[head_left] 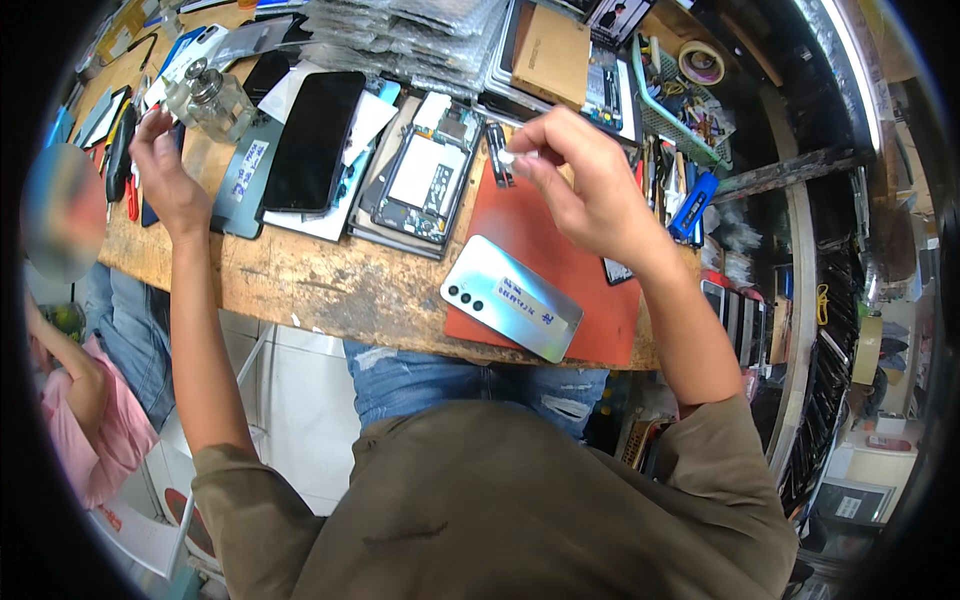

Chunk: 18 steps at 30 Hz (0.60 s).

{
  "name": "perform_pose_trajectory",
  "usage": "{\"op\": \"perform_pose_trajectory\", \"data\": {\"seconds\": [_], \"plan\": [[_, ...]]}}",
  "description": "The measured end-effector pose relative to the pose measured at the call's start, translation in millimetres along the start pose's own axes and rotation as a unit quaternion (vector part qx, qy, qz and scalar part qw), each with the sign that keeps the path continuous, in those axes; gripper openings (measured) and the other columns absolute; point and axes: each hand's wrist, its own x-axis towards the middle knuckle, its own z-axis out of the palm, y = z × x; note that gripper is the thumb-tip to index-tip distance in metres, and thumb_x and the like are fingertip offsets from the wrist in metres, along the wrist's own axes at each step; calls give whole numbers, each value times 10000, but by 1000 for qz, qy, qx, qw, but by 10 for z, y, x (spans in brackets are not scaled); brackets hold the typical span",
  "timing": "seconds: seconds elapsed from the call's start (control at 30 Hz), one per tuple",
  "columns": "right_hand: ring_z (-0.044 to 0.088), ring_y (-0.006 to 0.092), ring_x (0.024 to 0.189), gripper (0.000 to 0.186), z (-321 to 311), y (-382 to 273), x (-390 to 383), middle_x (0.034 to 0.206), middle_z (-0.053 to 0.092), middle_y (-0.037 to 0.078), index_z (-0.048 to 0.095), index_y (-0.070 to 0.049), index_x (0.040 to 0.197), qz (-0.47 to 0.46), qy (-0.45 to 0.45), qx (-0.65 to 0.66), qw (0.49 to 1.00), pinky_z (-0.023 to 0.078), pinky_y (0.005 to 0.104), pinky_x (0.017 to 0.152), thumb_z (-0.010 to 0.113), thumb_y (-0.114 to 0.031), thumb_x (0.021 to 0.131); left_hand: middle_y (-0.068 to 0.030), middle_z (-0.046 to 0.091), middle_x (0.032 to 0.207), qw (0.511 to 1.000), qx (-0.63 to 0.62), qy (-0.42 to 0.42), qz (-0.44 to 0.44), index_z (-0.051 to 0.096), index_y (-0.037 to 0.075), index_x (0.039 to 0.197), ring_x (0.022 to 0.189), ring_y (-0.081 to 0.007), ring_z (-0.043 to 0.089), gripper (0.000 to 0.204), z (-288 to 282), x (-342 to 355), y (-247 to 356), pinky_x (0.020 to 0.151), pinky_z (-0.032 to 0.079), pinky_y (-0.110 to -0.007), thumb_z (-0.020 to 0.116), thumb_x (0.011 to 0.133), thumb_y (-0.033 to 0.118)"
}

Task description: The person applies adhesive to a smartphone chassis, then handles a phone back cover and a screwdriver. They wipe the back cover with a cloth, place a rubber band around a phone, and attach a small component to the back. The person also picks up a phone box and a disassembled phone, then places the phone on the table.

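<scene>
My right hand [580,185] is raised over the red mat [610,310], thumb and finger pinched on a small white wad [508,158]. Just beside those fingertips is a small dark narrow part [497,150]. Nearer me, a silvery smartphone [512,298] rests face down on the mat, with a handwritten label on its back. My left hand [172,180] hovers at the left, next to a clear glass bottle [220,105] with a metal top. Its fingers are loosely curved, with nothing visible in them. An opened phone [428,170] with bare inner parts lies between the hands.
A large black-screened phone [315,140] lies left of the opened one. Bubble-wrapped packs [405,40] are stacked at the back. A brown box [552,55] and a green basket [680,110] stand at back right. Another person's pink sleeve [110,420] shows at far left.
</scene>
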Motion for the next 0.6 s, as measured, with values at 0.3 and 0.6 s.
{"op": "perform_pose_trajectory", "data": {"seconds": [0.3,0.6], "plan": [[635,332,867,75,454,252,-533,897,618,127,741,-26,983,-41,-21,10,999,486,452,767,728,-31,909,-191,588,1440,800,-154,-567,123,596,38,1422,1358,-388,574,602,-42,-1830,2611,1142,445,-509,763,920,326],[617,253,883,69,775,-145,-560,897,645,39,767,-119,890,-107,-84,-96,986,411,410,781,791,-183,878,-204,541,1499,747,-8,-635,198,537,54,1511,1476,-329,456,622,23,-2127,2793,1266,304,-481,632,959,324]]}}
